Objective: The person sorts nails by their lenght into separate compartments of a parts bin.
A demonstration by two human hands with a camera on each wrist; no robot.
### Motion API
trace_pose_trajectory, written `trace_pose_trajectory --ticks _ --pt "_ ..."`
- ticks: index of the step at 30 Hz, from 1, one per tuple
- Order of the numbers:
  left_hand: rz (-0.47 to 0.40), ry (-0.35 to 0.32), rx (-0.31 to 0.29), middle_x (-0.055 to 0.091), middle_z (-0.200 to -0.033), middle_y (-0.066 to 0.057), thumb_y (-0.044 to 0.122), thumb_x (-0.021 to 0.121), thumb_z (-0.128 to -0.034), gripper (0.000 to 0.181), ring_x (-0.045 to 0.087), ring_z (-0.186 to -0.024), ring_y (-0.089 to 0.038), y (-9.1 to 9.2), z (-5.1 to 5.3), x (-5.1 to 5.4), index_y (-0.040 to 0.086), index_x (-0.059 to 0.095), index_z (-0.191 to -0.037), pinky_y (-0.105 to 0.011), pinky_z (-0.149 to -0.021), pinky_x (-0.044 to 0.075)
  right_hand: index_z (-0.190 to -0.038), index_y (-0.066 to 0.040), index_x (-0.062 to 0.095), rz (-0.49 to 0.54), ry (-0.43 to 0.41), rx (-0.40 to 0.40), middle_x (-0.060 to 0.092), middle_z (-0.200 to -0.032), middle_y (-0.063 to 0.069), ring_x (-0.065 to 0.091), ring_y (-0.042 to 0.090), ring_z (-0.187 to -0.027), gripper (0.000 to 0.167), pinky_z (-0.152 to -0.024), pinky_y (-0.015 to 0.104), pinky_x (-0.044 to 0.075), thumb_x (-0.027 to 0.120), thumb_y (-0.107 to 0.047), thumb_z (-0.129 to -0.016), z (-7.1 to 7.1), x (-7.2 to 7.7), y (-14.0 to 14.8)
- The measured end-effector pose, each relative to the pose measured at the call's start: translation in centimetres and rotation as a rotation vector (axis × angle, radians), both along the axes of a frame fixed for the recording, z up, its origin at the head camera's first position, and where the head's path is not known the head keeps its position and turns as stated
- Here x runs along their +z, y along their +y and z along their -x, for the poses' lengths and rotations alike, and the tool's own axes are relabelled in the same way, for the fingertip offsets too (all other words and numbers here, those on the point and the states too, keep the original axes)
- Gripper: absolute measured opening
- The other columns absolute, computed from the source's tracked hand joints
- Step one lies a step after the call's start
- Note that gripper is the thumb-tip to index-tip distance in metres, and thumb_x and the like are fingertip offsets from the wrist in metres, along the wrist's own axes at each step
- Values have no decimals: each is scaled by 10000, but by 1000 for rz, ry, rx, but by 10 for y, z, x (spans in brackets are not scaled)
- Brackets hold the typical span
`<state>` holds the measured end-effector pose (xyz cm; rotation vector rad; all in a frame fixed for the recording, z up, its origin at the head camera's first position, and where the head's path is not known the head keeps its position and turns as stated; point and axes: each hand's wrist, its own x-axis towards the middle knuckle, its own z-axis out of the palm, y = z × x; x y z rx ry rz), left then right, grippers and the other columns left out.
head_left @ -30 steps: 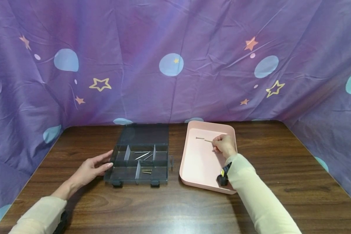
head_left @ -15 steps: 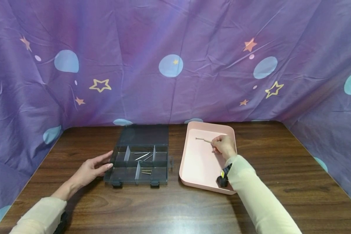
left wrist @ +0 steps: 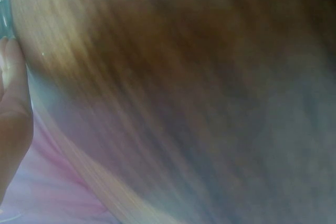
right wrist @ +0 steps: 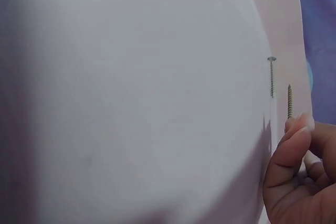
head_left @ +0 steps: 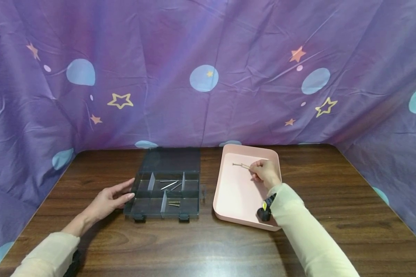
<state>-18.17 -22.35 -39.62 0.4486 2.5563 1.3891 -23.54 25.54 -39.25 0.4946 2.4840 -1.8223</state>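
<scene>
One screw [right wrist: 290,102] is pinched in right hand [head_left: 265,173], tip jutting past the fingers, judged light, stiff, hardly fragile, best held by its head end; left hand [head_left: 107,200], fingers extended, against box [head_left: 145,206].

- Backdrop [head_left: 159,46]: purple, printed with light-blue circles, coral solid stars, yellow outline stars, small pale-pink ovals. One blue circle carries a little yellow star.
- Tabletop [head_left: 152,246]: dark brown, streaky wood grain.
- Sorter box [head_left: 145,206]: smoky grey, see-through. Lid [head_left: 170,159] dark grey, latches [head_left: 140,217] near-black, dividers [head_left: 164,202] paler grey.
- Nails [head_left: 169,185]: silver.
- Boxed screws [head_left: 174,204]: brass.
- Tray [head_left: 228,196]: plain pale pink; floor reads greyish white on right wrist cam.
- Loose screw [right wrist: 272,77], held screw [right wrist: 290,100]: dull brass.
- Sleeves [head_left: 308,227]: plain cream.
- Right wrist unit [head_left: 264,213]: black, yellow patch.
</scene>
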Motion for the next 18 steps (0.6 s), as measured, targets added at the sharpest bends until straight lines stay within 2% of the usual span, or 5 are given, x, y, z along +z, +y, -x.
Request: trace_pose_trajectory --ticks 5,12,15,18 --pt "-9 2 -14 391 -1406 -297 259 562 -957 605 537 -1140 -372 0 -1 2 4 325 -1451 -335 -773 559 -940 95 562 -7 18 32 515 -563 -42 463 15 -478 104 -440 141 398 505 14 -908 0 5 -5" --pt "-11 -7 -11 416 -1391 -295 257 565 -955 599 534 -1141 -388 -1 0 1 22 333 -1454 -326 -776 559 -962 85 598 -99 64 78 535 -564 -36 476 15 -481 164 -457 141 421 533 -59 -917 0 17 -19" --pt "-13 -8 -13 406 -1395 -299 261 563 -956 602 528 -1147 -402 -1 0 0 20 328 -1455 -334 -780 559 -979 86 599 -84 89 99 560 -595 -21 482 12 -481 170 -457 140 427 546 -65 -919 -1 23 -26" --pt "-14 -8 -16 395 -1402 -301 260 559 -958 604 522 -1151 -412 -1 0 0 17 322 -1457 -339 -782 558 -982 74 590 -27 89 102 583 -646 -10 485 11 -482 150 -456 134 428 553 -60 -926 -2 29 -35"
